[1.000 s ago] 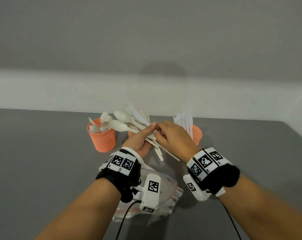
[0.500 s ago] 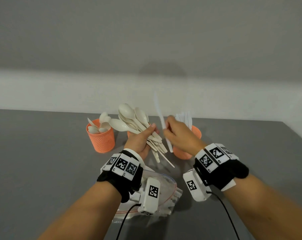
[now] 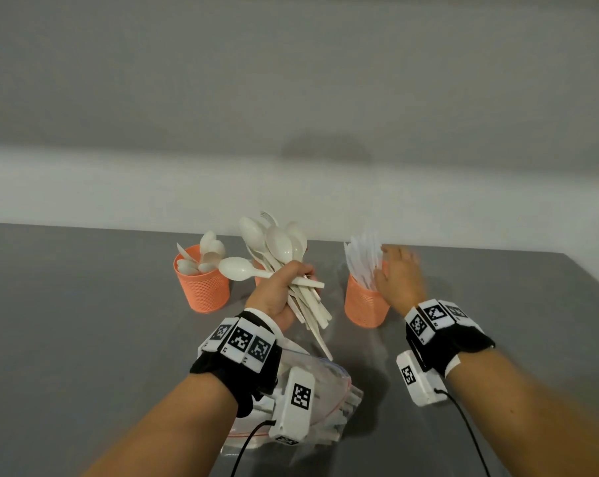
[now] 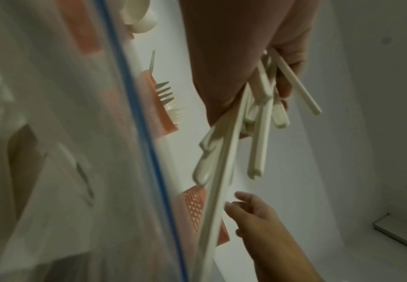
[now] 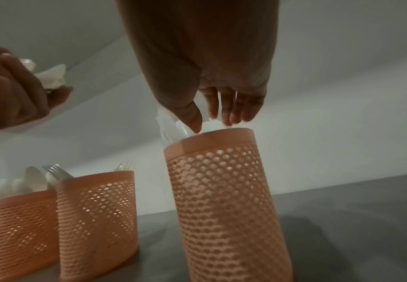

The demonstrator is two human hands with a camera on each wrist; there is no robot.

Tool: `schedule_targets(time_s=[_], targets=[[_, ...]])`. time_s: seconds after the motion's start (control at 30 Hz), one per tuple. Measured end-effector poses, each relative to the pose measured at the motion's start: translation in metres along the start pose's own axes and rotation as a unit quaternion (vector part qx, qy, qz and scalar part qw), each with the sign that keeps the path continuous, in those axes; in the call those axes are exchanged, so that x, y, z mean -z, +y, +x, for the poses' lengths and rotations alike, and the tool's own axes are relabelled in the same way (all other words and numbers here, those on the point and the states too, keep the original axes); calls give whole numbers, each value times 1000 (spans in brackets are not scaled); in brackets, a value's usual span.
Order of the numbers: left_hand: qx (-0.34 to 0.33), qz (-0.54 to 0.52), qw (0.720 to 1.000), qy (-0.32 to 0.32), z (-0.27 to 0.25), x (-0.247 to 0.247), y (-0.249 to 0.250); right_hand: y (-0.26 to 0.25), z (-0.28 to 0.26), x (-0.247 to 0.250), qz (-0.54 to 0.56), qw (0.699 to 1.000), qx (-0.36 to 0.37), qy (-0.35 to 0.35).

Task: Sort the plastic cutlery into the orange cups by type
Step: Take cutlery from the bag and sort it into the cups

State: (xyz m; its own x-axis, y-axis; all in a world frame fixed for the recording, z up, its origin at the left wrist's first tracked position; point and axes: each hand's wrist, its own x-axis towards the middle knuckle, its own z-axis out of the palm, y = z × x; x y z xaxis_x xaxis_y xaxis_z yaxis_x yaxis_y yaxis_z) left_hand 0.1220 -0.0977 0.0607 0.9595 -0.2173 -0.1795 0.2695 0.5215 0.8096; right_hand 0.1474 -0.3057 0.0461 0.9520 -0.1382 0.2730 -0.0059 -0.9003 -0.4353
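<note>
My left hand [image 3: 284, 287] grips a bundle of white plastic cutlery [image 3: 280, 249], mostly spoons, their handles [image 4: 258, 118] fanning out below the fist. Three orange mesh cups stand on the grey table. The left cup [image 3: 201, 284] holds spoons. The middle cup [image 5: 96, 209], mostly hidden behind my left hand in the head view, holds forks. The right cup [image 3: 363, 301] holds white knives [image 3: 363, 256]. My right hand [image 3: 394, 273] hovers over the right cup [image 5: 221, 190] with fingers [image 5: 234, 106] loosely spread just above the knives, holding nothing.
A clear zip bag [image 3: 329, 383] lies on the table [image 3: 84, 321] under my left wrist, its blue seal [image 4: 137, 124] filling the left wrist view. A pale wall runs behind the cups. The table's right edge is near the right cup.
My right hand pulled a knife out of the bundle, carried it right and let it go into the right cup. The left hand tilted its bundle more upright.
</note>
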Motion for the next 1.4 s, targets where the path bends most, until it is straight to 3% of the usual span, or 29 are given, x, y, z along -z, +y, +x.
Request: schedule_targets(time_s=[0.1, 0.17, 0.27, 0.33, 0.4, 0.5, 0.57, 0.7, 0.8, 0.87, 0.93, 1.03, 1.2, 1.27, 1.4], targets=[[6, -8, 1000, -29, 1, 2, 1, -20, -3, 13, 57, 993, 60, 85], [5, -25, 999, -31, 4, 2, 2, -40, -7, 22, 158, 978, 117, 73], [5, -49, 999, -21, 6, 2, 6, -68, -21, 29, 249, 954, 150, -72], [3, -59, 998, -21, 3, 1, 13, -77, -30, 27, 262, 938, 127, -187], [0, -82, 996, -22, 3, 4, 17, -79, -37, 24, 311, 903, 77, -286], [-13, -110, 993, -35, -2, 7, 23, -82, -46, 22, 415, 830, 29, -371], [-3, -95, 995, -35, -6, 9, 27, -85, -48, 23, 435, 809, 37, -392], [4, -35, 999, -23, -10, 9, 31, -93, -47, 19, 345, 855, 80, -378], [-20, -3, 999, -35, -14, 10, 30, -97, -41, 18, 321, 908, 86, -256], [-50, 10, 998, -41, -17, 12, 31, -103, -38, 27, 375, 910, 85, -153], [-74, 10, 996, -44, -18, 13, 31, -111, -34, 36, 412, 901, 101, -94], [-75, 45, 995, -50, -21, 11, 29, -125, -33, 38, 335, 927, 145, -83], [-89, 122, 987, -55, -28, 10, 26, -132, -35, 30, 171, 970, 157, -69], [-102, 128, 985, -54, -29, 10, 26, -133, -39, 30, 92, 977, 189, -33], [-124, 161, 978, -45, -30, 9, 26, -135, -41, 31, 78, 975, 204, -32]])
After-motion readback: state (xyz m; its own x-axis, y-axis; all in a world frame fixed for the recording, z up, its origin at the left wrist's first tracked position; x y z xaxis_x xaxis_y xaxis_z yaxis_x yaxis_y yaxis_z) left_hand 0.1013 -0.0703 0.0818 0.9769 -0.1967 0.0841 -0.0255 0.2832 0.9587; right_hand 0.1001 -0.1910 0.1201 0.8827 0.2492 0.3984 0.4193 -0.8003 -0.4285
